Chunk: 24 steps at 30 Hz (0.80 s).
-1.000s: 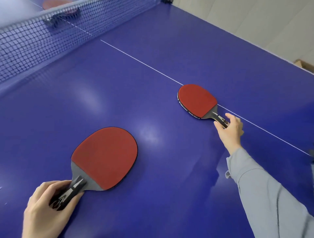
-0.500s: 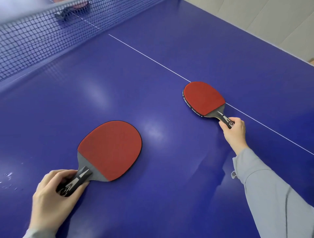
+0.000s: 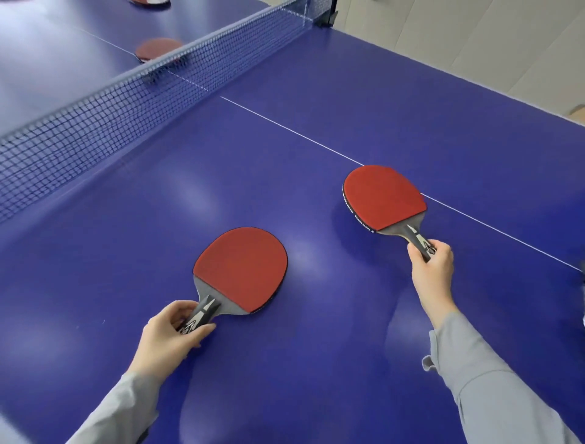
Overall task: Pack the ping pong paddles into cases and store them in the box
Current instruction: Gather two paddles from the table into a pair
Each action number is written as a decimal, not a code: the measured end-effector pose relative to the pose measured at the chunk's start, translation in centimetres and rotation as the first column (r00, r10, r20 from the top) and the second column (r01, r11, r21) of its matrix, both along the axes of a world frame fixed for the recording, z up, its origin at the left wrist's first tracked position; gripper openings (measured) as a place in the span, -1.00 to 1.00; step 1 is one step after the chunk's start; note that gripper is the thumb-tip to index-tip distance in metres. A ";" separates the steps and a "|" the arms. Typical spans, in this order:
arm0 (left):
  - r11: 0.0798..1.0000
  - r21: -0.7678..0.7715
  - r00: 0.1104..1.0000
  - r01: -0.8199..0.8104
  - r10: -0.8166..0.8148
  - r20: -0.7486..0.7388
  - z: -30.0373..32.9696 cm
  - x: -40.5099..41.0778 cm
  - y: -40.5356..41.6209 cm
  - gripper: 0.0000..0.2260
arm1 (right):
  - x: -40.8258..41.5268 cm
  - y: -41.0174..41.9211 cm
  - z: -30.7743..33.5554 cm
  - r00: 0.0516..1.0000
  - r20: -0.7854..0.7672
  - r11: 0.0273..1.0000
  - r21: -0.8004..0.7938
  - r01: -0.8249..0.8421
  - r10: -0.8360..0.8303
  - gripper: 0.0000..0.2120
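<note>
Two red-faced ping pong paddles are over the blue table (image 3: 285,152). My left hand (image 3: 171,340) grips the black handle of the nearer paddle (image 3: 242,269), which lies low and flat on the table. My right hand (image 3: 432,272) grips the handle of the other paddle (image 3: 381,196), which is raised off the surface and casts a shadow beneath it. No case and no box are in view.
The net (image 3: 126,104) crosses the table at the upper left. Beyond it lie another red paddle (image 3: 158,49) and a further one (image 3: 148,1) at the top edge. The table's right edge borders a pale floor (image 3: 474,41).
My right hand has closed on its paddle's handle and lifted that paddle toward me. The left hand keeps its grip on the near paddle. The view has shifted toward the net.
</note>
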<state>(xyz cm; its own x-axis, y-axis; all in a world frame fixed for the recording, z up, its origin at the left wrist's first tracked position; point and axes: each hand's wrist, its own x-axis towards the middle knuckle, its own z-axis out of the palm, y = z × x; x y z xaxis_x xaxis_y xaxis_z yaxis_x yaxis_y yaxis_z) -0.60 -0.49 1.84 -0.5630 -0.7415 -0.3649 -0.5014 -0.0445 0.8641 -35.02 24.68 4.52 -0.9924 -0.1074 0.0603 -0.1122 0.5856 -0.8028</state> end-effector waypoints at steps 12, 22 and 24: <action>0.748 0.502 0.895 0.434 -0.421 -0.146 1.2 0.6 -1.7 -0.44 | 19.0 -3.6 2.3 0.960 0.210 0.959 -0.175 0.225 -0.187 -0.84; 0.524 0.590 0.763 0.614 -0.584 -0.276 -0.7 0.9 -3.7 -0.26 | 30.6 -12.2 1.7 0.899 0.250 0.904 -0.149 0.401 -0.358 -0.86; 0.489 0.587 0.733 0.645 -0.613 -0.294 -0.8 1.0 -4.1 -0.27 | 31.6 -13.9 1.5 0.894 0.248 0.895 -0.159 0.417 -0.373 -0.87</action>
